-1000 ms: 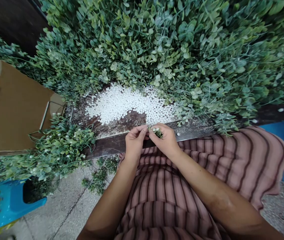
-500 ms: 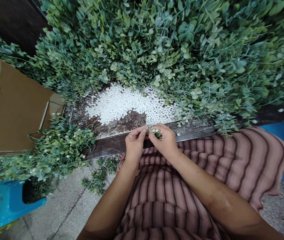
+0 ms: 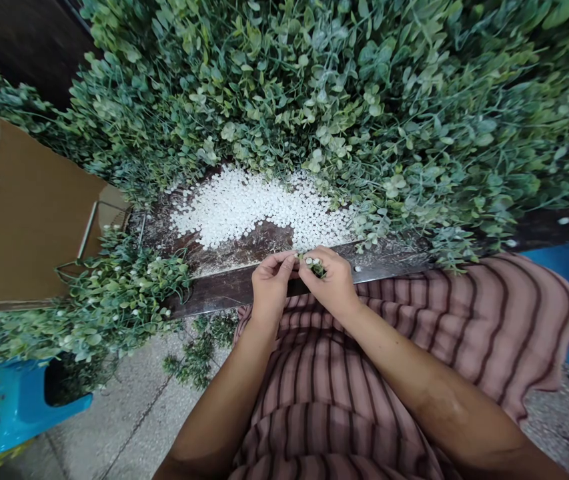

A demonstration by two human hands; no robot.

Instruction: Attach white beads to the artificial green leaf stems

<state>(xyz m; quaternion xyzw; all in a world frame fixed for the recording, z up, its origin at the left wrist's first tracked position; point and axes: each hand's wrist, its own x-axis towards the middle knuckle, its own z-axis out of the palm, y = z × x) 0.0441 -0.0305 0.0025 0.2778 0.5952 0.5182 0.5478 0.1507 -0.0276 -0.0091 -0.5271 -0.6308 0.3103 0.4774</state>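
Note:
Both my hands meet at the table's front edge, above my lap. My right hand (image 3: 331, 280) is closed around a small leafy sprig (image 3: 317, 267) that carries a few white beads. Thumb and fingers of my left hand (image 3: 270, 283) are pinched together at the sprig's tip; whatever lies between them is too small to make out. Just beyond my hands, a heap of small white beads (image 3: 244, 207) spreads over the dark table (image 3: 259, 241). Behind the beads rises a large mass of green artificial foliage (image 3: 304, 87).
At the left stands a cardboard box (image 3: 24, 220), with bead-tipped sprigs (image 3: 139, 273) beside it. A blue plastic stool (image 3: 14, 400) is on the floor at lower left. Fallen greenery (image 3: 201, 353) lies below the table edge. Striped cloth (image 3: 324, 400) covers my lap.
Hardly anything differs. My hands stay together at the same spot, with only a slight shift of the fingers and the sprig.

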